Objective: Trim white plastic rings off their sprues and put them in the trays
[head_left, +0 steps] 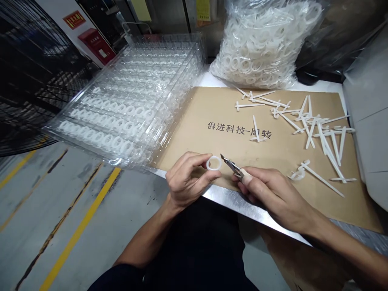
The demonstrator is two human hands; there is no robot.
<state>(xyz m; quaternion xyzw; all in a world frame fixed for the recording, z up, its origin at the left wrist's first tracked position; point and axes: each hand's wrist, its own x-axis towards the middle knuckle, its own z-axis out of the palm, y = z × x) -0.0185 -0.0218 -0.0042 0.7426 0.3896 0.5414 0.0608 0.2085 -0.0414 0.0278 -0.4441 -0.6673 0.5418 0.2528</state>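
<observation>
Between the thumb and forefinger of my left hand (190,178) is a small white plastic ring (207,165), held up over the table's front edge. My right hand (263,186) grips a metal craft knife (233,165), its dark pointed blade aimed at the ring. A small gap shows between the blade tip and the ring. Something pale covers the right thumb's tip. To the right of that hand lies a white plastic sprue (323,178) with a curved piece at one end.
Brown cardboard (194,121) covers the tabletop, with several white sprues (330,137) scattered at right. Clear trays (121,101) of white rings overhang the left edge. A plastic bag (260,48) full of rings stands behind. A black fan cage (36,72) is at far left.
</observation>
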